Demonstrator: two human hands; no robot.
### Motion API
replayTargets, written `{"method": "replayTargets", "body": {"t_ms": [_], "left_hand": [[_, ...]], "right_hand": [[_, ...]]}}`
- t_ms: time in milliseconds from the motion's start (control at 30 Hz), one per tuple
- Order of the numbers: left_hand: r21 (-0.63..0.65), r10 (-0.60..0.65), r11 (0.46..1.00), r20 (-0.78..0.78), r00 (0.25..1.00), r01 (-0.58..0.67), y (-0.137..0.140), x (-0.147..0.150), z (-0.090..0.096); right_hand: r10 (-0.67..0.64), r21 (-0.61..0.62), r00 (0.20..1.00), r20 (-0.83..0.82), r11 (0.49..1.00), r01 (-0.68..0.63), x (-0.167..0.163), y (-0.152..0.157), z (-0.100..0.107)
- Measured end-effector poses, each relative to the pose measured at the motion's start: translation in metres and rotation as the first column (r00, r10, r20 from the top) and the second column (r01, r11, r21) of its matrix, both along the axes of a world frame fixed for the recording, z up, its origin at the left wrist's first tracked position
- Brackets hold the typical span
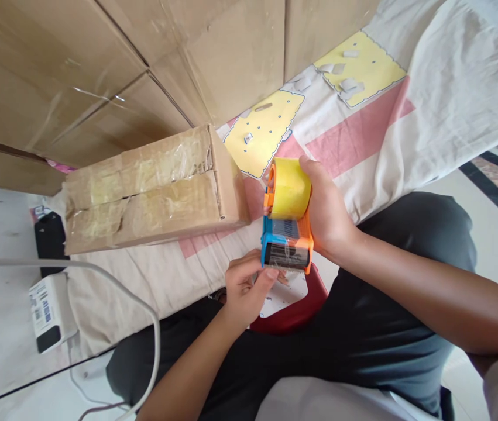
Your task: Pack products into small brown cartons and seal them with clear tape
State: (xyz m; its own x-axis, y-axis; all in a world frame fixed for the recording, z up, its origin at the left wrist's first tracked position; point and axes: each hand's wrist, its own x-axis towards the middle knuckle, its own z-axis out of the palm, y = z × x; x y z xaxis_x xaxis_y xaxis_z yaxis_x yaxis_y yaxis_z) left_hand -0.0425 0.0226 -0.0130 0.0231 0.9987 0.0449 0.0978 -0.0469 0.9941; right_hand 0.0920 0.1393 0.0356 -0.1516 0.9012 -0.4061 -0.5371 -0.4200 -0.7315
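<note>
In the head view, a handheld tape dispenser with a blue and orange frame sits just off centre, toward four o'clock, raised above the person's lap. A thick yellow tape roll is mounted at its twelve o'clock end, and a dark roller lies at its six o'clock end.

The right hand is at the dispenser's three o'clock side, closed around the orange frame and the roll. The left hand is at the seven o'clock corner, its thumb and curled fingers drawn together against the lower edge; whether they pinch the tape's free end cannot be told.

A long cardboard box, its seam covered with yellowish tape, lies between nine and ten o'clock on a pale cloth with pink patches. Larger cartons stand behind it, from ten to twelve. One yellow sheet lies just past twelve and another between one and two, both with small scraps on them. A white cable curves through seven to eight o'clock, near a white device at eight.
</note>
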Motion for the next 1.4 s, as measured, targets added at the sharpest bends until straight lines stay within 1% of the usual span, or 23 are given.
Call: {"method": "replayTargets", "body": {"t_ms": [133, 200, 267, 367, 467, 567, 733, 867, 1033, 1167, 1267, 1400], "left_hand": [[-0.018, 0.027, 0.999, 0.003, 1.000, -0.027, -0.0010, 0.0015, 0.0027], [-0.042, 0.029, 0.999, 0.029, 0.999, -0.027, -0.0022, 0.0023, 0.0036], [-0.063, 0.030, 0.998, 0.040, 0.999, -0.027, -0.0034, 0.0029, 0.0035], [-0.012, 0.022, 1.000, 0.028, 0.999, -0.022, -0.0041, 0.0028, 0.0017], [0.081, 0.008, 0.997, -0.003, 1.000, -0.008, -0.0038, 0.0022, -0.0005], [0.123, 0.004, 0.992, -0.013, 1.000, -0.002, -0.0034, 0.0017, -0.0015], [0.135, 0.011, 0.991, -0.029, 1.000, -0.007, -0.0019, 0.0010, -0.0013], [0.159, -0.005, 0.987, -0.033, 0.999, 0.010, 0.0003, 0.0010, -0.0010], [0.168, 0.004, 0.986, -0.069, 0.998, 0.008, 0.0007, 0.0012, -0.0008], [0.171, 0.006, 0.985, -0.107, 0.994, 0.012, 0.0004, 0.0008, -0.0019], [0.183, 0.000, 0.983, -0.078, 0.997, 0.015, 0.0006, 0.0007, -0.0031], [0.208, -0.010, 0.978, -0.025, 1.000, 0.015, 0.0014, 0.0009, -0.0027]], "right_hand": [[0.019, 0.016, 0.999, -0.043, 1.000, -0.019, -0.0010, 0.0015, -0.0006], [0.007, 0.022, 0.998, -0.056, 1.000, -0.006, -0.0008, 0.0014, -0.0011], [-0.011, 0.014, 0.999, -0.036, 1.000, 0.011, -0.0004, 0.0011, -0.0009], [0.000, -0.006, 1.000, 0.011, 1.000, 0.001, 0.0002, 0.0003, 0.0012], [0.018, 0.000, 1.000, 0.007, 1.000, -0.018, -0.0003, -0.0012, 0.0036], [0.034, -0.011, 0.999, 0.004, 0.999, -0.034, -0.0012, -0.0024, 0.0047], [0.043, -0.031, 0.998, 0.040, 0.999, -0.042, -0.0015, -0.0022, 0.0042], [0.033, -0.052, 0.999, 0.029, 0.998, -0.032, -0.0004, -0.0021, 0.0036], [0.039, 0.007, 0.998, -0.040, 0.999, -0.038, 0.0015, -0.0028, 0.0027], [0.034, -0.043, 0.999, -0.005, 0.998, -0.034, 0.0017, -0.0018, 0.0044], [0.034, -0.052, 0.999, -0.006, 0.998, -0.035, 0.0005, -0.0017, 0.0059], [0.047, -0.028, 0.998, -0.039, 0.998, -0.048, -0.0019, -0.0021, 0.0070]]}}
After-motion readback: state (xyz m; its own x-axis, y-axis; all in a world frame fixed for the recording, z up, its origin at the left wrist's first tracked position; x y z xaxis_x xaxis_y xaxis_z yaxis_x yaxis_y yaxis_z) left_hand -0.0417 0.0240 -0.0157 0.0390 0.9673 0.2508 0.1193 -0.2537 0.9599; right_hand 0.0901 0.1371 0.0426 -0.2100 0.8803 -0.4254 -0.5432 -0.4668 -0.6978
